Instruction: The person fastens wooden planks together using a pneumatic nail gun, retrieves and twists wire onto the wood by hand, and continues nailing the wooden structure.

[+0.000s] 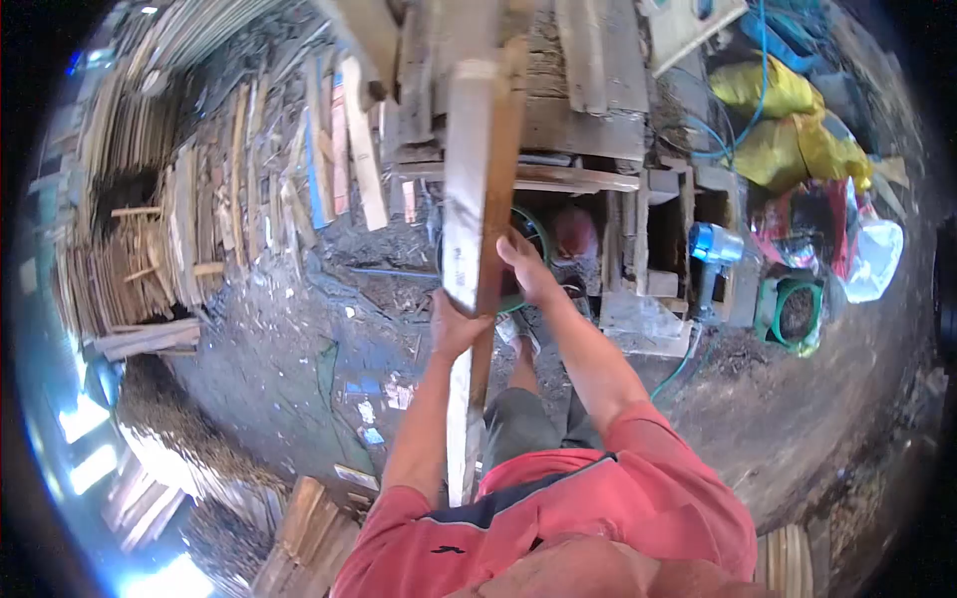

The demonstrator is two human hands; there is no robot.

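Observation:
A long wooden beam (pixel 467 219), pale on its left face and brown on its right, runs from near my body up across the wooden workbench (pixel 568 130). My left hand (pixel 456 327) is closed around the beam's near part, with some fingers hidden beneath it. Farther along, my right hand (pixel 526 269) grips the brown side, its fingers partly out of sight. The beam's far end overlaps other timber, so I cannot tell whether it rests on the bench. Beneath the beam a green round rim (pixel 543 239) partly shows.
To the right, a blue-and-silver nail gun (pixel 710 249) hangs by the bench with a teal hose (pixel 678 374). Beyond it are yellow sacks (pixel 773 95) and a green container (pixel 797 314). Stacked planks (pixel 120 219) line the left; scraps (pixel 369 414) litter the floor.

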